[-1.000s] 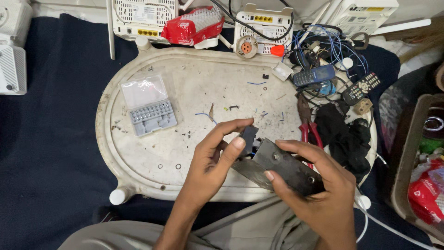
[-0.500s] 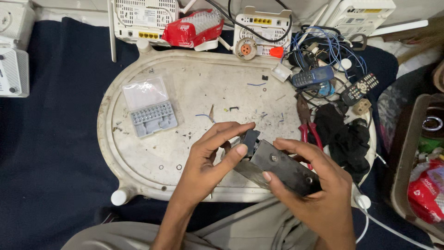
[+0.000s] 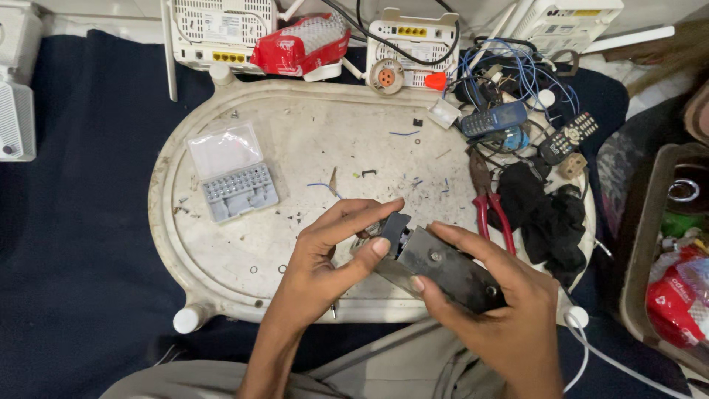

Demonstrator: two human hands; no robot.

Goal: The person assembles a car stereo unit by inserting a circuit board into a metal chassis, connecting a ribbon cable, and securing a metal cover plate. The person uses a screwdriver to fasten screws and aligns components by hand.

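Dull grey metal, flat and oblong, makes up the casing (image 3: 450, 273) that is gripped along its length by the right hand (image 3: 509, 325), just over the near rim of the oval white tray (image 3: 170, 222). Its black end piece (image 3: 394, 225) is pinched by the left hand (image 3: 325, 258), thumb below and fingers above, so both hands are clamped together on it. Red-handled pliers (image 3: 491, 210) lie on the tray's right side, a clear plastic bit box (image 3: 233, 181) on its left. Beyond the tray's far rim, ribbed white routers (image 3: 221, 29) are lined up.
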